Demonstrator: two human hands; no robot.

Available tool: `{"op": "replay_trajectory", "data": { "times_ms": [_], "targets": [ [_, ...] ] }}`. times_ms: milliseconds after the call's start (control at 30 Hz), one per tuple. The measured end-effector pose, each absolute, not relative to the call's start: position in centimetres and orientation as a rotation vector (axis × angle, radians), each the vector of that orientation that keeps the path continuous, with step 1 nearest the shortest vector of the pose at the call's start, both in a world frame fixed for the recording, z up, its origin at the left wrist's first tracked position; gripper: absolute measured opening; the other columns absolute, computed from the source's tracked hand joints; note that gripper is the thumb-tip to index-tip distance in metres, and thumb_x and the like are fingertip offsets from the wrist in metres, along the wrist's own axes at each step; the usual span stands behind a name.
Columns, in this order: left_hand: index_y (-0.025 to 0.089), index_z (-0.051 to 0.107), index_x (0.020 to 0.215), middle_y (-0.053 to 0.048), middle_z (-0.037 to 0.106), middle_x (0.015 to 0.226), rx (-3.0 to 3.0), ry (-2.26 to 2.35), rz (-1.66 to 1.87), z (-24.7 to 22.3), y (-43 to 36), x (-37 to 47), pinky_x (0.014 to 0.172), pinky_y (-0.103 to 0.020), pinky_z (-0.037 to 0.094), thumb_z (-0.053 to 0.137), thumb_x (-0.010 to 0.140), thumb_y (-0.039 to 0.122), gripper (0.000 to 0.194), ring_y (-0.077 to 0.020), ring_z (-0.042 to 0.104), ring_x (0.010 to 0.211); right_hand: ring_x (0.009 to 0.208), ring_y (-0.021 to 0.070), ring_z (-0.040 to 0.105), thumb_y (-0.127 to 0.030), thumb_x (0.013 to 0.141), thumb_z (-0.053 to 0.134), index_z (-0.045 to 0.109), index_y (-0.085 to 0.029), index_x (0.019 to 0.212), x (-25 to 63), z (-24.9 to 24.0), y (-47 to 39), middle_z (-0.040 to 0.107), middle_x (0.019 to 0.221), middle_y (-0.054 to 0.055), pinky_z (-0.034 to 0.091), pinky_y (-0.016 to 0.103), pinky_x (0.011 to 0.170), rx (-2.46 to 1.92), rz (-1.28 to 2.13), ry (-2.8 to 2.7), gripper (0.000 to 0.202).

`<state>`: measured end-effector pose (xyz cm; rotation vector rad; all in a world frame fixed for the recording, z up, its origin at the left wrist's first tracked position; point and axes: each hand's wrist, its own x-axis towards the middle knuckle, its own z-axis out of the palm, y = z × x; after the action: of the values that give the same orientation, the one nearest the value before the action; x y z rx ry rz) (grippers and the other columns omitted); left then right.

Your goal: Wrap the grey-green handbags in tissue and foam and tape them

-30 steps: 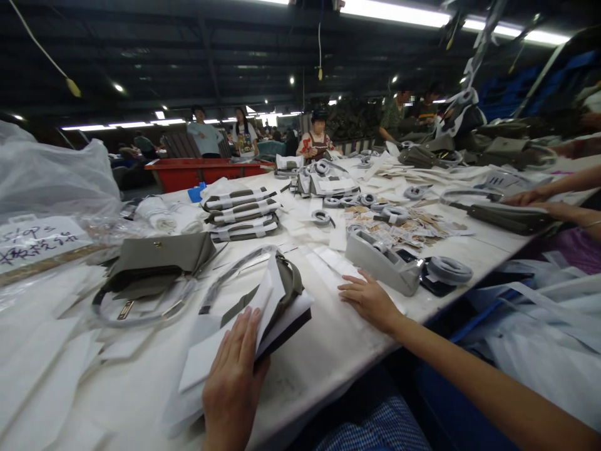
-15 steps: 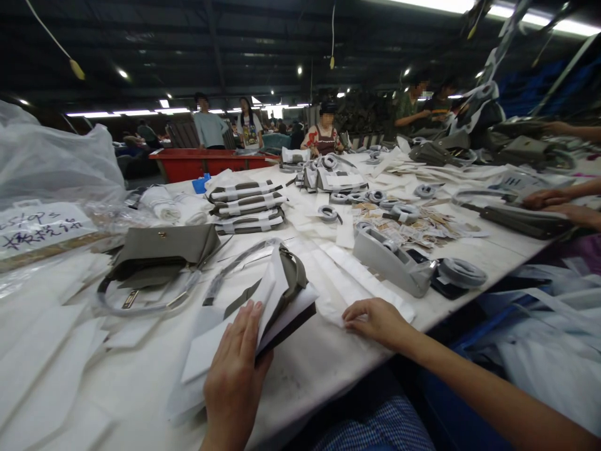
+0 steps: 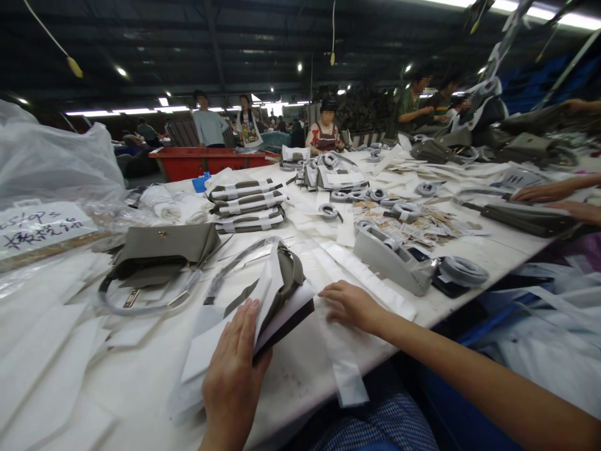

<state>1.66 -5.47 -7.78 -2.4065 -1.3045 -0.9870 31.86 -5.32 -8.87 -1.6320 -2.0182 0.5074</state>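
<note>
A grey-green handbag (image 3: 287, 270) lies partly wrapped in white paper sheets (image 3: 211, 347), its plastic-covered handle (image 3: 244, 250) stretching out behind. My left hand (image 3: 235, 369) grips the bag's near side, fingers along the white paper and thumb at the lower edge. Just right of the bag, my right hand (image 3: 352, 305) hovers low with its fingers stretched out and partly curved; its fingertips are close to the wrapping. Beneath that hand a translucent white strip (image 3: 345, 369) runs down over the table edge. Whether the right fingers touch the strip is hard to see.
Another handbag (image 3: 164, 250) lies at left. Beyond are stacked wrapped bags (image 3: 248, 207), a grey tape dispenser (image 3: 392, 260), rolled straps (image 3: 462, 270) and loose tags (image 3: 422, 228). A co-worker's hands (image 3: 549, 194) rest by a bag at right. Other people stand behind the table.
My right hand has moved left towards the wrapped bag and its fingers have straightened. The translucent strip now hangs over the table edge. My left hand stays nearly still on the bag.
</note>
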Motion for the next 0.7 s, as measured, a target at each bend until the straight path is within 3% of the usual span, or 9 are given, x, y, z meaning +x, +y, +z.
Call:
{"op": "replay_trajectory", "data": {
  "times_ms": [67,167,333,500,700],
  "targets": [
    [0.022,0.02,0.157,-0.007,0.049,0.149,-2.418,-1.306,-0.987,-7.8,-5.5,1.6,0.111,-0.039,0.041,0.052,0.09,0.015,0.075,-0.0261,0.052,0.131,0.104,0.0254,0.062,-0.029,0.075,0.079,0.076,-0.025,0.101,31.2,-9.7,-4.8,0.072,0.108,0.006,0.047,0.034,0.09,-1.625,0.513,-2.023,0.026],
    [0.023,0.019,0.157,-0.007,0.048,0.149,-2.43,-1.327,-0.996,-7.9,-5.4,1.6,0.11,-0.038,0.042,0.053,0.09,0.015,0.075,-0.0261,0.052,0.131,0.094,0.0225,0.064,-0.031,0.082,0.072,0.077,-0.024,0.087,31.1,-10.5,-4.2,0.072,0.094,0.005,0.047,0.031,0.084,-1.647,0.535,-1.981,0.01],
    [0.024,0.019,0.157,-0.007,0.048,0.149,-2.434,-1.341,-1.022,-8.0,-5.3,1.4,0.11,-0.04,0.043,0.054,0.089,0.013,0.078,-0.0264,0.053,0.131,0.071,0.0192,0.066,-0.034,0.087,0.062,0.078,-0.022,0.081,32.7,-9.5,-2.0,0.074,0.075,0.001,0.048,0.028,0.069,-1.681,0.662,-1.931,0.021],
    [0.027,0.019,0.157,-0.006,0.051,0.147,-2.397,-1.388,-1.056,-7.6,-5.3,1.0,0.105,-0.04,0.048,0.057,0.088,0.015,0.079,-0.0271,0.057,0.126,0.086,0.0216,0.068,-0.038,0.093,0.052,0.078,-0.02,0.093,31.1,-6.8,-2.3,0.077,0.091,0.004,0.048,0.03,0.081,-1.588,0.655,-1.924,0.031],
    [0.032,0.011,0.157,-0.004,0.056,0.142,-2.353,-1.517,-1.092,-6.7,-5.0,0.3,0.091,-0.037,0.058,0.067,0.086,0.016,0.091,-0.0268,0.063,0.119,0.066,0.0155,0.067,-0.043,0.092,0.062,0.078,-0.024,0.083,26.8,-7.1,-4.5,0.074,0.072,-0.002,0.05,0.023,0.065,-1.451,0.741,-2.165,0.026]
  ]
}}
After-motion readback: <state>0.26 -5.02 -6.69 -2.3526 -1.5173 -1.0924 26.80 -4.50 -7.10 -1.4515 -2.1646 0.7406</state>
